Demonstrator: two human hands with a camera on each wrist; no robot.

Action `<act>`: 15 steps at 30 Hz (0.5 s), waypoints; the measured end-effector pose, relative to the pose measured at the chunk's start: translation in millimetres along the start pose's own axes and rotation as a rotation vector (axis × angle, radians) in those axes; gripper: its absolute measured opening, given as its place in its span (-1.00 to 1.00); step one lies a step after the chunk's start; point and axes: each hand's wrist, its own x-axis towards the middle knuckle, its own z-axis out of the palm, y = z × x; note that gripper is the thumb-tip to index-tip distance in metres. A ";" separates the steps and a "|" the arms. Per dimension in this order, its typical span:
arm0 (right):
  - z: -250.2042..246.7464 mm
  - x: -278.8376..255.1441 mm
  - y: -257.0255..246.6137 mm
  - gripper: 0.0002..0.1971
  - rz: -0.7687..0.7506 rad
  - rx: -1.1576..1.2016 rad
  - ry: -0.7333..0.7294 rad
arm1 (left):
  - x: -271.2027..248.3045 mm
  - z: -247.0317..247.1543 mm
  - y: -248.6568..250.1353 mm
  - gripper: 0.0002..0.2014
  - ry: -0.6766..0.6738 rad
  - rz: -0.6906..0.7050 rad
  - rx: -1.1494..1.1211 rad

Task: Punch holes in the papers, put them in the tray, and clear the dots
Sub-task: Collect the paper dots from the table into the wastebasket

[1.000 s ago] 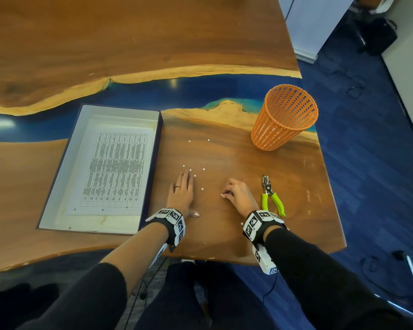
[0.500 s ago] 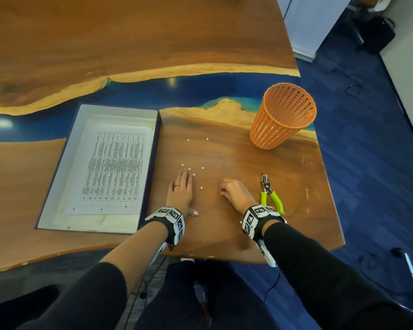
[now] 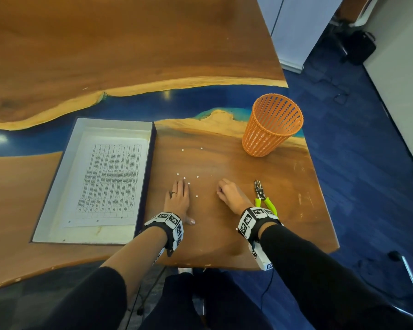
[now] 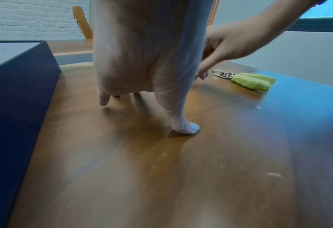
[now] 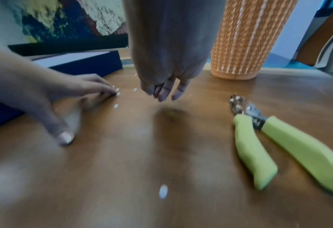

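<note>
Several small white paper dots lie scattered on the wooden table between my hands, with two more dots farther back. My left hand lies flat on the table beside the tray, fingers straight, fingertips next to a cluster of dots. My right hand hovers just above the table with fingers hanging loosely curled; nothing shows between them. The green-handled hole punch lies on the table right of that hand. The white tray holds a punched printed paper.
An orange mesh basket stands upright at the back right. The tray's dark blue wall rises just left of my left hand. One stray dot lies near the front edge. The table's right edge drops to blue carpet.
Both hands stay almost where they were; only the view has shifted slightly. The dots, the punch and the basket have not moved.
</note>
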 end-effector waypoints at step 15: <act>-183.0 39.1 25.8 -0.86 0.126 0.207 0.724 | 19.6 -32.1 17.9 0.18 0.009 0.187 0.145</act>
